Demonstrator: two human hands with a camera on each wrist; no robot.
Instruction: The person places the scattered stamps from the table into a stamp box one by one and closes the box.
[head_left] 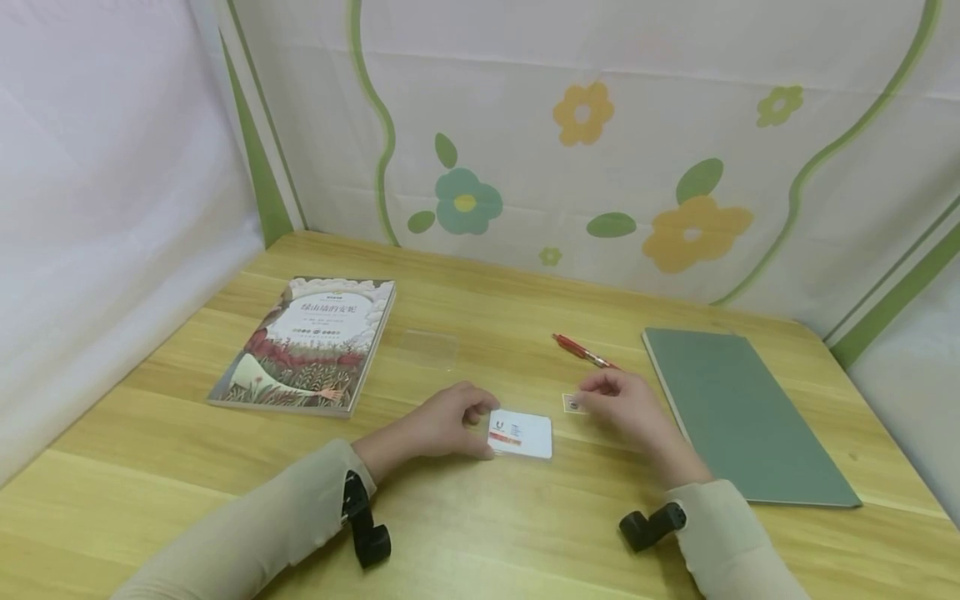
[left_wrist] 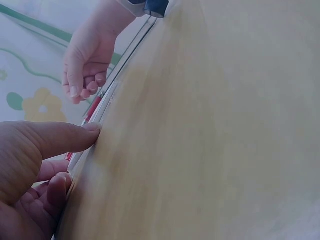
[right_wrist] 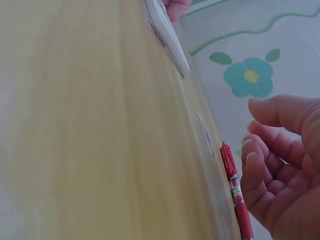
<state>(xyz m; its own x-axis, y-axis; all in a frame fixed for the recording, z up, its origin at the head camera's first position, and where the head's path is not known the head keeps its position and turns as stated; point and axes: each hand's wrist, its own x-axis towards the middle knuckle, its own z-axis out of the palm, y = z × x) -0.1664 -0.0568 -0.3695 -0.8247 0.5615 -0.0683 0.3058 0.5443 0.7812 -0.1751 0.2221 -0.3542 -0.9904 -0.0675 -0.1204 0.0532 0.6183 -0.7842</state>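
"Head view, just below the middle: what holds the white card [head_left: 534, 437]?"

"The left hand [head_left: 446, 423], thumb and fingers pinching its left end."

"What could go wrong?"

"I'd say a twist or slip, since only one end is held and a nudge at the other could turn it. The small square [head_left: 572, 404], right of centre, looks thin and flat, so fingertips might just slide it along the table [head_left: 465, 533]. The right hand [head_left: 626, 410] is beside it, thumb and fingers loosely bent, with nothing between them in the right wrist view."

"How does the card look?"

"White, with rounded corners, a dark U-shaped mark, small blue lines and an orange-red band at lower left."

"And farther out?"

"A red pen [head_left: 581, 351] above the right hand, a clear sheet [head_left: 429, 348] left of centre, a green folder [head_left: 750, 417] at right, a book [head_left: 311, 346] at left."
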